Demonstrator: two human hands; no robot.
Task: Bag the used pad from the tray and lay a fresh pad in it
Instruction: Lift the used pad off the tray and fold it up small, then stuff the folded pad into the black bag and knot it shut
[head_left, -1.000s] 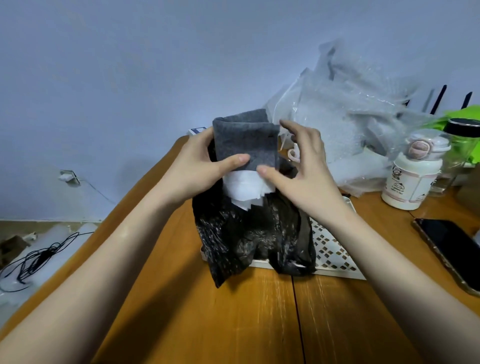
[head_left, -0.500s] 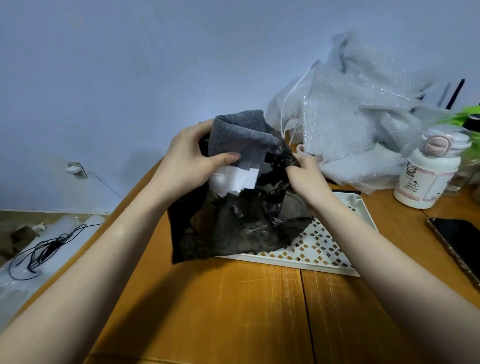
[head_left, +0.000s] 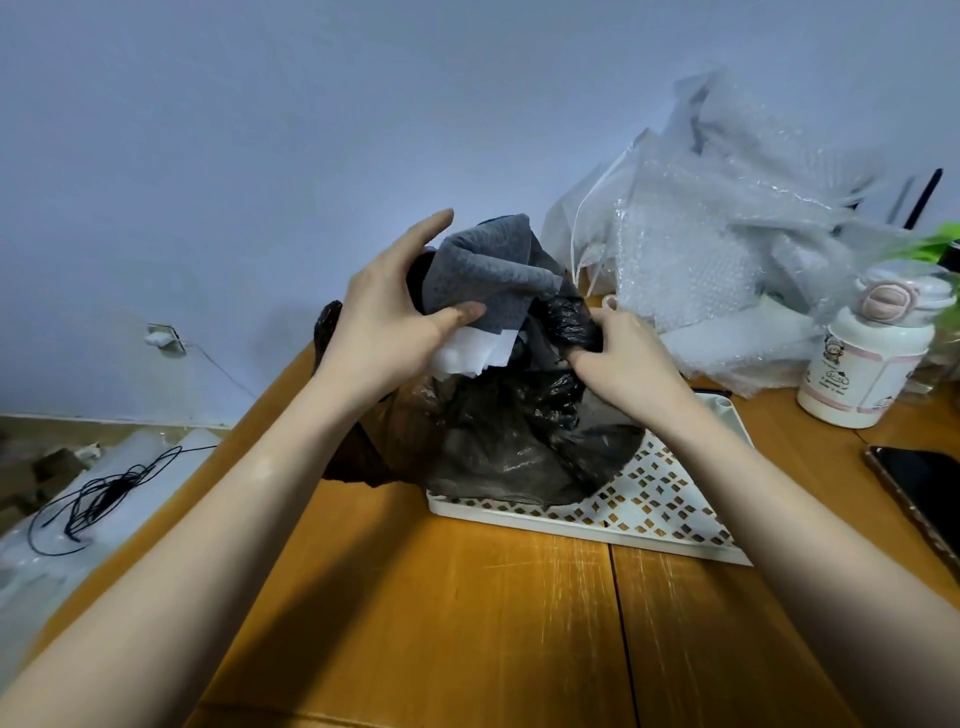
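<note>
— Since the tray (head_left: 670, 512) is the biggest fixed thing, start there: where does everything sit against it?

— White, lattice-bottomed, flat on the wooden table (head_left: 467, 613). The black bag (head_left: 498, 436) slumps over the tray's far left corner, part on the lattice, part spilling onto the wood. The used pad (head_left: 480, 283), folded grey with a white layer showing beneath, is held up above that corner, at the bag's mouth and not yet inside.

— How will the bag handle?

— Thin, crinkly film, very light and limp. It won't hold itself open, so someone has to keep the rim spread, and it looks slippery enough to slide out of a loose grip.

— And the pad?

— Soft and floppy, with little weight; it drapes and creases where it is held. I'd take it by the folded bundle rather than a loose corner, so the layers don't fan apart and catch on the rim.

— The hands?

— The left hand (head_left: 387, 317) pinches the pad, thumb pressed on the front, fingers behind. The right hand (head_left: 621, 358), above the tray's far edge, seems to be bunched on the bag's rim; its fingertips are buried in black film, so the exact hold is uncertain.

— No fresh pad?

— None I can make out.
</note>
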